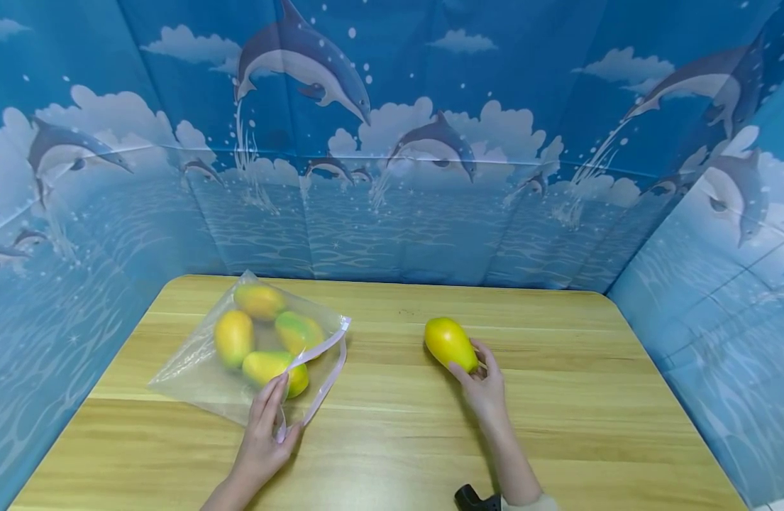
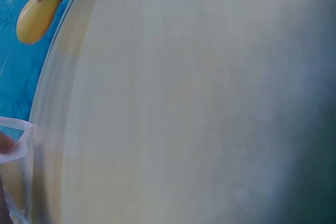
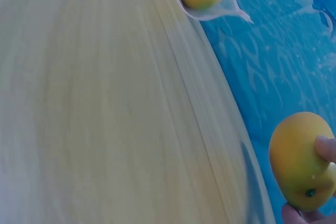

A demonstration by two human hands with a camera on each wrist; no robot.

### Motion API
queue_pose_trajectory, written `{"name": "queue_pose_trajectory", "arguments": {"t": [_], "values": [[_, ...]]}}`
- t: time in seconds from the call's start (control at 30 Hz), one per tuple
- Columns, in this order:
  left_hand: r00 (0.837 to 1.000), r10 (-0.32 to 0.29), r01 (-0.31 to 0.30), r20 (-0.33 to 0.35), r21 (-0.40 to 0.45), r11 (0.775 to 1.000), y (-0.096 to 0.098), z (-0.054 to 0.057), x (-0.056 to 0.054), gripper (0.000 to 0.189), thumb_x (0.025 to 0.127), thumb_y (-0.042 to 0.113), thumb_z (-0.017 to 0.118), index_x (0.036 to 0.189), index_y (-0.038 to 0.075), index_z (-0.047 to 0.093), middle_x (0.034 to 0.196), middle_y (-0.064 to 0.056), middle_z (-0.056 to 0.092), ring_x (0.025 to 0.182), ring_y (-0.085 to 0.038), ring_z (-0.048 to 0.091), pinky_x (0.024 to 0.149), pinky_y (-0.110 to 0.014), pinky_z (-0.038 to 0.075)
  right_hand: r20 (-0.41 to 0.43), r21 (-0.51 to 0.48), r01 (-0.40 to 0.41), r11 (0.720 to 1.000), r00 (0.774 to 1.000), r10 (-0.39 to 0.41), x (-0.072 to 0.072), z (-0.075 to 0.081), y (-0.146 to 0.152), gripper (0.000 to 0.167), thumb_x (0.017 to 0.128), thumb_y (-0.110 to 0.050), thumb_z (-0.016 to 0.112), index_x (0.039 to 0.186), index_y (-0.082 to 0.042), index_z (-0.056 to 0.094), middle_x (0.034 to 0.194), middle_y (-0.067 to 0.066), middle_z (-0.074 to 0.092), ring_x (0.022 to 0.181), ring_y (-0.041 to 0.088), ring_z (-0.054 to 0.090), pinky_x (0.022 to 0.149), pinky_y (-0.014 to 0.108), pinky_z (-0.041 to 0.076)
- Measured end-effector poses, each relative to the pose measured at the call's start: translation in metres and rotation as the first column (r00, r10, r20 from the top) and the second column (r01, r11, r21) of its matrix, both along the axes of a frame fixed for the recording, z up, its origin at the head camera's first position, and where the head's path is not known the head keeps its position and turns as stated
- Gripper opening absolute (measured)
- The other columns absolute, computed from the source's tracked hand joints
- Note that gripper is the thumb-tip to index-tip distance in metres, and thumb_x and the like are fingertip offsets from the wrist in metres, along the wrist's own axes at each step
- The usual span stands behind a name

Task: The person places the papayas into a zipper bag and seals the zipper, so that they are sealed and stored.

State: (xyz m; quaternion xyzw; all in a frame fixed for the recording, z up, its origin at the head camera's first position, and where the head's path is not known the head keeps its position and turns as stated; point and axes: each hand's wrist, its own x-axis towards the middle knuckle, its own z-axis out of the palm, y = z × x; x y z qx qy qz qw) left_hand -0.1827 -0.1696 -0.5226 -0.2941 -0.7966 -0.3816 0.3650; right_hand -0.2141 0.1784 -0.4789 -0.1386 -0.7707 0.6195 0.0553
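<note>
A frosted clear zip bag (image 1: 190, 376) with a pale pink-white rim lies on the left of the table, several yellow-green mangoes (image 1: 234, 338) inside. Its mouth gapes toward the right. My left hand (image 1: 264, 433) pinches the near side of that mouth, the thumb at the rim (image 2: 18, 148) in the left wrist view. Right of centre, my right hand (image 1: 487, 390) grips a yellow mango (image 1: 448, 342) by its near end, fingers and thumb on either side. The right wrist view shows the stem spot of this held mango (image 3: 296, 150) facing the camera.
The wooden table (image 1: 570, 397) has rounded far corners. A blue dolphin-print curtain (image 1: 404, 227) hangs behind it and along both sides. Near the front edge, a black device (image 1: 476, 498) sits by the right sleeve (image 1: 532, 504).
</note>
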Motion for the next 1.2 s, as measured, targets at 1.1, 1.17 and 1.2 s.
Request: {"name": "queue_pose_trajectory", "arguments": {"t": [1.1,1.17,1.2], "values": [[0.999,-0.025,0.025,0.033,0.01,1.0,-0.001,0.002,0.001,0.071,0.065,0.006,0.06,0.129,-0.015,0.038,0.127,-0.026,0.041,0.088,-0.017,0.041,0.06,-0.01,0.04,-0.143,-0.03,-0.437,0.899,0.892,0.429,0.007,-0.005,-0.082,0.056,0.081,-0.007,0.066,0.131,-0.005,0.043,0.13,0.017,0.042,0.106,0.029,0.05,0.089,0.032,0.049],[0.999,-0.033,0.033,0.032,0.013,0.999,-0.001,0.002,0.001,0.074,0.061,0.002,0.061,0.129,-0.015,0.038,0.127,-0.027,0.04,0.085,-0.018,0.041,0.059,-0.01,0.04,-0.146,-0.027,-0.46,0.887,0.88,0.452,0.007,-0.005,-0.086,0.056,0.081,-0.008,0.066,0.132,-0.005,0.042,0.131,0.018,0.042,0.106,0.029,0.05,0.089,0.033,0.049],[0.999,-0.036,0.035,0.033,0.016,0.999,-0.001,0.003,0.001,0.075,0.06,0.001,0.062,0.129,-0.015,0.038,0.127,-0.027,0.04,0.085,-0.018,0.041,0.059,-0.011,0.04,-0.147,-0.027,-0.47,0.882,0.875,0.462,0.008,-0.005,-0.088,0.056,0.081,-0.008,0.066,0.132,-0.005,0.042,0.131,0.018,0.042,0.107,0.029,0.05,0.09,0.034,0.049]]}}
